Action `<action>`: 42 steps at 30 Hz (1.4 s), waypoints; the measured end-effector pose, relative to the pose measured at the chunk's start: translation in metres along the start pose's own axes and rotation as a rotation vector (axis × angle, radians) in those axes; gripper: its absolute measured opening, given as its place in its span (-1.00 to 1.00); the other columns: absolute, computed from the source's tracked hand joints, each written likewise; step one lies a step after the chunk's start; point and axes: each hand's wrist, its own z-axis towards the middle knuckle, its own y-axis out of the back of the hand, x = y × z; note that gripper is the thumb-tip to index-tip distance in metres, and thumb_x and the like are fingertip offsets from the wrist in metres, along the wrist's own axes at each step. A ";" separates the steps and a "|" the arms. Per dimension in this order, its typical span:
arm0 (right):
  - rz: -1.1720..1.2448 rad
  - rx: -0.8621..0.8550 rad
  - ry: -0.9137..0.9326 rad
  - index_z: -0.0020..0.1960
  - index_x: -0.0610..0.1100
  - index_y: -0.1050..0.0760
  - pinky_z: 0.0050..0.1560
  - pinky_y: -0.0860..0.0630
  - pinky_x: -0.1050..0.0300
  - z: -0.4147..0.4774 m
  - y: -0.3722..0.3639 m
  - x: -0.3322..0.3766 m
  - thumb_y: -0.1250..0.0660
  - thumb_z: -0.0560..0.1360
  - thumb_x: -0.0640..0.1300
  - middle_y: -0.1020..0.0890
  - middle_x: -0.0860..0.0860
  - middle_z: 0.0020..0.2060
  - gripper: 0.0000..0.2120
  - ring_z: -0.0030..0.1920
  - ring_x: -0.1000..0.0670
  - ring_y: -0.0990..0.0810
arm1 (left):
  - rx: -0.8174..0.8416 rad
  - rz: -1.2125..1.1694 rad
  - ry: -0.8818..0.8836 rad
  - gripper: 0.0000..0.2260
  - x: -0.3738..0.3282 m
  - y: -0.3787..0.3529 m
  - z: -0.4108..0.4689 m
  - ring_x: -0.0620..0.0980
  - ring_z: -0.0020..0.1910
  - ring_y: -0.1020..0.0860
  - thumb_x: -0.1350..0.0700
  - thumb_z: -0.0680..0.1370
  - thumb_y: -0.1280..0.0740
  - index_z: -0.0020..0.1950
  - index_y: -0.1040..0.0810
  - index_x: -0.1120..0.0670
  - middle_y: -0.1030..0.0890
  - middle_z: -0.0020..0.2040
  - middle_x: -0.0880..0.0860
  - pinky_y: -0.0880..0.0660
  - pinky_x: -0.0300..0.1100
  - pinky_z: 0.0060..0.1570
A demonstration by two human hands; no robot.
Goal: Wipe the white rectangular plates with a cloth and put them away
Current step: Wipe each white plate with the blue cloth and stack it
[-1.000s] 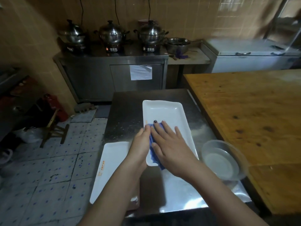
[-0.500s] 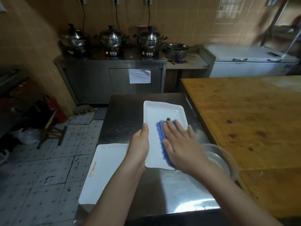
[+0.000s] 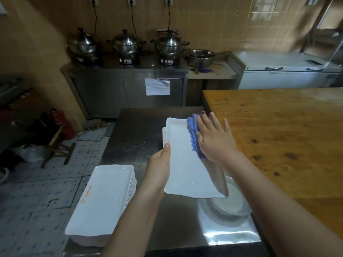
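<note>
My left hand (image 3: 160, 167) grips the white rectangular plate (image 3: 182, 164) by its left long edge, thumb on the rim. My right hand (image 3: 213, 140), fingers straight and spread, presses the blue cloth (image 3: 193, 138) onto its far right corner. The plate's long axis runs away from me. The stack of plates (image 3: 104, 197) sits to my near left (closer to my left hand), so the plate probably goes there.

Light: dim, warm. Source: my upper right, glaring off wall tiles (image 3: 263, 12) and the steel table (image 3: 230, 238). Left corner: deep shadow. Right edge: smeared. Lines bow at edges.
</note>
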 end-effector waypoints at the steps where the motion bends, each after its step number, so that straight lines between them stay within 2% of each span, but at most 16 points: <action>1: 0.000 0.013 -0.032 0.56 0.00 0.16 0.40 0.33 -0.01 -0.005 -0.003 -0.005 0.20 0.63 0.06 0.10 0.04 0.55 -0.48 0.53 -0.02 0.20 | -0.002 -0.009 0.004 -0.66 0.000 -0.001 -0.001 -0.12 -0.41 -0.64 -0.10 0.61 -0.14 -0.14 -0.59 0.06 -0.66 -0.38 -0.11 -0.48 -0.34 -0.52; 5: 0.101 0.070 -0.125 0.55 -0.04 0.18 0.44 0.30 -0.05 -0.023 -0.009 0.002 0.21 0.63 0.05 0.12 0.01 0.55 -0.48 0.53 -0.02 0.22 | -0.002 -0.022 0.000 -0.68 0.002 -0.011 -0.005 -0.18 -0.49 -0.60 -0.06 0.62 -0.12 -0.18 -0.55 0.02 -0.63 -0.45 -0.16 -0.41 -0.39 -0.60; 7: 0.149 0.101 -0.106 0.55 -0.05 0.19 0.43 0.33 -0.11 -0.031 -0.005 0.014 0.21 0.63 0.05 0.13 0.02 0.55 -0.48 0.53 -0.02 0.24 | -0.015 -0.035 -0.018 -0.68 0.002 -0.017 -0.005 -0.18 -0.49 -0.60 -0.03 0.63 -0.12 -0.19 -0.55 0.03 -0.63 -0.45 -0.15 -0.42 -0.39 -0.58; 11: 0.181 0.146 0.181 0.55 -0.07 0.23 0.41 0.32 -0.25 -0.055 0.008 0.038 0.15 0.62 0.06 0.20 -0.01 0.54 -0.43 0.51 -0.05 0.32 | -0.059 -0.054 -0.024 -0.70 -0.001 -0.023 -0.003 -0.17 -0.38 -0.60 -0.02 0.63 -0.13 -0.16 -0.57 0.03 -0.64 -0.35 -0.11 -0.50 -0.35 -0.44; 13: 0.217 0.159 0.254 0.54 -0.01 0.26 0.41 0.34 -0.22 -0.069 0.012 0.045 0.17 0.62 0.08 0.22 0.04 0.54 -0.44 0.50 0.00 0.36 | -0.085 -0.058 -0.027 -0.71 -0.004 -0.021 -0.002 -0.16 -0.30 -0.61 -0.07 0.62 -0.13 -0.13 -0.57 0.00 -0.64 -0.28 -0.09 -0.52 -0.30 -0.39; 17: 0.220 0.208 0.227 0.54 0.10 0.25 0.38 0.43 -0.16 -0.085 0.016 0.029 0.18 0.63 0.09 0.24 0.13 0.53 -0.49 0.49 0.06 0.36 | -0.108 -0.069 -0.007 -0.65 -0.008 -0.015 -0.003 -0.13 -0.49 -0.60 -0.10 0.61 -0.12 -0.21 -0.55 0.04 -0.63 -0.43 -0.06 -0.47 -0.34 -0.56; 22: 0.105 0.209 0.104 0.54 0.08 0.25 0.37 0.42 -0.18 -0.083 0.010 -0.004 0.20 0.63 0.06 0.24 0.12 0.53 -0.50 0.49 0.03 0.37 | -0.123 -0.071 -0.032 -0.66 -0.008 -0.019 -0.003 -0.08 -0.33 -0.62 -0.11 0.61 -0.12 -0.19 -0.54 0.03 -0.64 -0.26 -0.04 -0.52 -0.26 -0.40; 26: 0.070 0.051 -0.067 0.56 0.01 0.12 0.41 0.36 -0.18 -0.044 0.007 -0.012 0.19 0.63 0.05 0.12 0.06 0.55 -0.49 0.52 -0.03 0.26 | -0.051 -0.040 -0.032 -0.67 -0.004 -0.030 -0.008 -0.11 -0.31 -0.65 -0.11 0.61 -0.13 -0.14 -0.58 0.02 -0.67 -0.27 -0.09 -0.55 -0.28 -0.40; 28: 0.074 0.037 -0.129 0.56 -0.03 0.11 0.42 0.34 -0.16 -0.033 0.008 -0.014 0.19 0.63 0.05 0.08 0.02 0.55 -0.49 0.53 -0.03 0.24 | -0.037 -0.035 -0.032 -0.67 -0.004 -0.032 -0.008 -0.11 -0.34 -0.66 -0.08 0.61 -0.14 -0.16 -0.59 0.04 -0.68 -0.33 -0.10 -0.53 -0.31 -0.44; 32: 0.119 0.112 0.139 0.55 -0.06 0.19 0.41 0.34 -0.19 -0.058 0.001 0.000 0.20 0.61 0.09 0.15 -0.02 0.55 -0.44 0.52 -0.01 0.26 | -0.119 -0.036 -0.053 -0.66 -0.013 -0.019 -0.001 -0.15 -0.51 -0.60 -0.05 0.62 -0.15 -0.24 -0.55 0.08 -0.62 -0.47 -0.11 -0.47 -0.35 -0.56; 34: 0.217 0.166 0.221 0.54 -0.01 0.25 0.39 0.37 -0.22 -0.076 -0.004 0.013 0.19 0.59 0.13 0.23 0.04 0.54 -0.42 0.50 0.04 0.33 | -0.124 -0.031 -0.060 -0.66 -0.012 -0.017 0.001 -0.15 -0.53 -0.59 -0.05 0.62 -0.14 -0.22 -0.54 0.07 -0.62 -0.49 -0.11 -0.45 -0.35 -0.59; 36: 0.234 0.185 0.235 0.54 0.04 0.27 0.36 0.39 -0.28 -0.073 -0.006 0.019 0.19 0.59 0.14 0.26 0.08 0.53 -0.43 0.50 0.06 0.35 | -0.109 -0.025 -0.070 -0.68 -0.008 -0.021 -0.001 -0.13 -0.50 -0.60 -0.03 0.63 -0.13 -0.19 -0.55 0.06 -0.63 -0.46 -0.09 -0.47 -0.34 -0.57; 38: 0.170 0.136 0.220 0.54 0.03 0.23 0.38 0.36 -0.29 -0.053 -0.004 0.019 0.19 0.61 0.13 0.20 0.05 0.54 -0.45 0.52 0.01 0.28 | -0.097 -0.008 -0.080 -0.71 -0.002 -0.028 -0.003 -0.10 -0.42 -0.60 -0.01 0.63 -0.13 -0.13 -0.57 0.05 -0.63 -0.37 -0.06 -0.49 -0.35 -0.49; 40: 0.124 0.089 0.115 0.55 0.04 0.18 0.40 0.37 -0.23 -0.033 -0.002 0.013 0.21 0.62 0.13 0.13 0.04 0.55 -0.47 0.53 -0.02 0.22 | -0.070 0.016 -0.087 -0.72 0.002 -0.030 -0.005 -0.11 -0.38 -0.60 0.00 0.63 -0.14 -0.09 -0.58 0.06 -0.64 -0.32 -0.06 -0.49 -0.36 -0.45; 42: 0.093 0.086 0.019 0.55 0.03 0.17 0.40 0.39 -0.18 -0.025 -0.002 0.005 0.23 0.62 0.13 0.11 0.04 0.55 -0.47 0.54 -0.03 0.20 | -0.067 0.032 -0.082 -0.68 0.001 -0.027 -0.006 -0.12 -0.40 -0.63 -0.02 0.62 -0.15 -0.16 -0.60 0.09 -0.65 -0.35 -0.09 -0.52 -0.34 -0.44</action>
